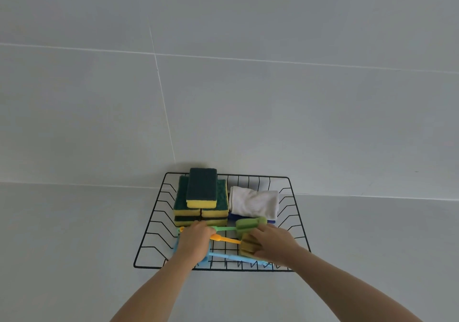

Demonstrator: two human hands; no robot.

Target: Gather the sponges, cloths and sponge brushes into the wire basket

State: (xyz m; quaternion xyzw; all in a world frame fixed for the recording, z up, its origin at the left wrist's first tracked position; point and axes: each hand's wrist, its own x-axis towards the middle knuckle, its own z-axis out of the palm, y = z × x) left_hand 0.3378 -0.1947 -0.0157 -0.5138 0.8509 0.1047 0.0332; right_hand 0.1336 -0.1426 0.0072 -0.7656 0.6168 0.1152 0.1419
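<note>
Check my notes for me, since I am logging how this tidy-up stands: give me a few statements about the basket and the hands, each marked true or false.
1. The sponges are stacked at the back left of the wire basket. True.
2. The white cloth lies on the counter outside the basket. False: it is inside, at the back right, on top of something blue.
3. Both hands are at the brushes in the front of the basket. True: the left hand is at the handle ends, the right hand at the foam heads.
4. The brush handles are all one colour. False: a green handle, an orange handle and a blue handle show.
5. The basket is solid plastic. False: it is open black wire.
</note>
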